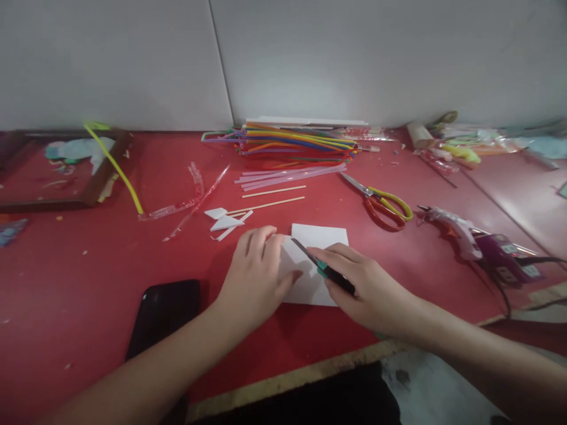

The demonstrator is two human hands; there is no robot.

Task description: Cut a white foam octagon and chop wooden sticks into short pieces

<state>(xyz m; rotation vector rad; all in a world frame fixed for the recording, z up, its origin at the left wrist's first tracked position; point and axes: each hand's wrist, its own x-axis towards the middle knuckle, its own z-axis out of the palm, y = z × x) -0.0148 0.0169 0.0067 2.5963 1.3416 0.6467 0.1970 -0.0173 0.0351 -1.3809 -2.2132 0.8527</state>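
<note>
My right hand point(358, 277) is wrapped round the black and green handle of a utility knife point(336, 277). The blade is out and points up and left, over a sheet of white paper point(310, 289) that looks folded. My left hand point(257, 262) holds the paper down at its left side, fingers bent at the far edge and thumb on the near part. Part of the paper is hidden under both hands. Just beyond my left hand lie small cut white paper pieces point(225, 222) and two thin wooden sticks point(274, 192).
Scissors point(385, 209) with red and yellow handles lie right of centre. A glue gun point(456, 233) and a purple power strip point(505, 257) are farther right. Pipe cleaners point(296, 141) and lilac sticks point(287, 176) lie at the back. A black phone point(166, 313) and a dark tray point(100, 189) are left.
</note>
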